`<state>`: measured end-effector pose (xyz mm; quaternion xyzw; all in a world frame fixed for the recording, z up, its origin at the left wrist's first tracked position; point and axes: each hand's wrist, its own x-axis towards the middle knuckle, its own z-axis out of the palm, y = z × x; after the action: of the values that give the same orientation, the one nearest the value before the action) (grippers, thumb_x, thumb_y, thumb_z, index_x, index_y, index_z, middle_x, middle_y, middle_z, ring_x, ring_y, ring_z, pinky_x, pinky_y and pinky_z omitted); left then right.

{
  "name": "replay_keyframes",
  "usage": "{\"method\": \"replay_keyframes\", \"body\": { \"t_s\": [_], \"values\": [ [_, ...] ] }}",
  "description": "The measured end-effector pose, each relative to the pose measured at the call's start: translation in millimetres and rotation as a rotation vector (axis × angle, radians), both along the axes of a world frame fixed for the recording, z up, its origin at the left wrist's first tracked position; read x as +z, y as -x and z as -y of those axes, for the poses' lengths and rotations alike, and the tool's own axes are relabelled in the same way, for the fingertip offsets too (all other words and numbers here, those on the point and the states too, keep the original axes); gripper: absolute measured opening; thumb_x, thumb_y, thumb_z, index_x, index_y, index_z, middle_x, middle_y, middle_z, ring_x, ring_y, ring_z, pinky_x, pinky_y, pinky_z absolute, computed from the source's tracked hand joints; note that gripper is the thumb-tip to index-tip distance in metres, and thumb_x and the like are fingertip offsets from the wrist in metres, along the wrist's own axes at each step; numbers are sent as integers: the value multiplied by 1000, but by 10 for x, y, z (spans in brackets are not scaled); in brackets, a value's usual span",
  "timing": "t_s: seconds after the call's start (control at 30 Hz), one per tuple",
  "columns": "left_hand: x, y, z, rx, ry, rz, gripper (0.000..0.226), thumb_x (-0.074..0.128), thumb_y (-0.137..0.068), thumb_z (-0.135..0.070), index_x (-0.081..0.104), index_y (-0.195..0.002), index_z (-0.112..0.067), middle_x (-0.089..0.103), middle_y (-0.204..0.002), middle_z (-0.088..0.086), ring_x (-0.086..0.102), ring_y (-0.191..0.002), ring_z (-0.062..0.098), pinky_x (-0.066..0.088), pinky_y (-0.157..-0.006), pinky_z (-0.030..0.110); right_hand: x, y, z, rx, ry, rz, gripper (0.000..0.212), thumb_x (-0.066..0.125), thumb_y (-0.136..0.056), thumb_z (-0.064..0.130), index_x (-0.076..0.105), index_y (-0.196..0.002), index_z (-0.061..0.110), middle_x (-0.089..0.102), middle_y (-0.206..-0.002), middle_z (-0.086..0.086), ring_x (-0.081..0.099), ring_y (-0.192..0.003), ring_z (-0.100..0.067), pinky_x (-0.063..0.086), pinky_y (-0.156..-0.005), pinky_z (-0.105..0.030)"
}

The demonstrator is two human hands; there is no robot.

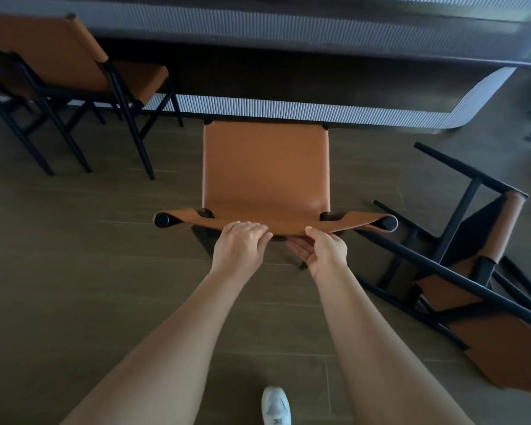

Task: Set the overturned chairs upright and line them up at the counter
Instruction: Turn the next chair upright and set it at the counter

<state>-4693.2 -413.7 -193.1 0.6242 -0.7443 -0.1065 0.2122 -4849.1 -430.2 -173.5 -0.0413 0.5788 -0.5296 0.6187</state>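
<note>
In the head view, your left hand (241, 240) curls over the top edge of the upright tan leather chair (265, 167), and your right hand (325, 250) pinches that same edge just beside it, thumb on top and fingers tucked behind. Both hands are closed on the chair's sling backrest (359, 220), a smooth leather band stretched between two black round-ended posts. The leather will likely give under your fingers, so steer from the stiff posts either side of your grip if the chair twists. The thin black metal frame suggests a light chair that slides rather than needs lifting. Ahead of your grip the flat square seat reaches to the foot of the ribbed pale grey counter (288, 107). Whether it touches, you cannot tell. Ahead and well left of your grip stands a second matching upright chair (59, 65). Close on the right lies the overturned tan chair (472, 271), legs angled across the dark wood-plank floor (105, 256) — take that one by its rigid frame, not the leather.
</note>
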Motion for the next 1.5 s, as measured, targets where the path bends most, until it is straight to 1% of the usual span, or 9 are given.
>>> {"method": "replay_keyframes", "body": {
  "t_s": [0.17, 0.3, 0.5, 0.63, 0.73, 0.93, 1.17, 1.3, 1.5],
  "values": [
    [157, 6, 411, 38, -38, 22, 34, 49, -101, -28, 68, -119, -7, 69, -119, 6, 60, -117, 21, 33, -108, 33, 122, 16, 433, 72, -36, -43, 6, 58, -96, 2, 58, -98, 7, 71, -93, -21, 74, -71, -30, 62, -64, -41],
    [296, 10, 680, 81, -68, 8, 32, 53, -99, -30, 70, -116, -9, 71, -116, 4, 62, -114, 22, 41, -101, 33, 214, 27, 736, 100, -66, -14, 8, 58, -95, 1, 58, -97, 9, 71, -95, -22, 74, -74, -32, 62, -68, -43],
    [424, 18, 1045, 147, -168, -34, 32, 51, -99, -33, 68, -120, -15, 68, -120, -1, 55, -118, 24, 42, -100, 32, 275, 44, 1091, 129, -80, -4, 7, 63, -94, 3, 58, -97, 7, 71, -96, -20, 74, -82, -33, 61, -76, -45],
    [483, 21, 1341, 157, -187, -47, 32, 51, -100, -29, 68, -120, -12, 69, -119, 2, 56, -115, 25, 37, -100, 30, 283, 21, 1349, 143, -86, -45, 7, 65, -94, 7, 60, -98, 5, 73, -84, -18, 75, -76, -29, 61, -73, -44],
    [530, -15, 1526, 150, -207, -51, 32, 50, -100, -30, 69, -119, -13, 70, -117, 2, 56, -113, 25, 35, -100, 29, 305, -12, 1534, 143, -104, -81, 6, 66, -94, 10, 62, -95, 6, 74, -76, -15, 75, -75, -27, 61, -75, -43],
    [564, -49, 1859, 147, -274, -76, 32, 47, -102, -29, 69, -118, -14, 70, -115, 3, 55, -115, 27, 38, -100, 30, 370, -88, 1839, 128, -125, -123, 6, 64, -95, 11, 61, -98, 7, 74, -69, -11, 75, -70, -23, 61, -78, -43],
    [594, -92, 2190, 152, -335, -101, 35, 46, -101, -35, 67, -122, -16, 69, -119, 1, 50, -123, 26, 44, -101, 36, 388, -127, 2140, 110, -129, -138, 6, 63, -95, 11, 60, -98, 6, 75, -74, -13, 75, -72, -24, 61, -78, -43],
    [544, -93, 2276, 149, -283, -98, 32, 48, -101, -32, 69, -119, -17, 70, -116, -2, 54, -116, 24, 44, -99, 33, 370, -144, 2287, 86, -150, -136, 4, 61, -94, 4, 58, -96, 7, 73, -84, -15, 74, -70, -26, 62, -71, -41],
    [507, -99, 2271, 132, -178, -116, 26, 53, -99, -25, 71, -115, -15, 72, -112, -1, 59, -106, 21, 36, -98, 26, 385, -133, 2294, 67, -176, -131, 7, 60, -93, 1, 57, -93, 7, 72, -88, -17, 75, -73, -27, 61, -63, -38]
  ]
}}
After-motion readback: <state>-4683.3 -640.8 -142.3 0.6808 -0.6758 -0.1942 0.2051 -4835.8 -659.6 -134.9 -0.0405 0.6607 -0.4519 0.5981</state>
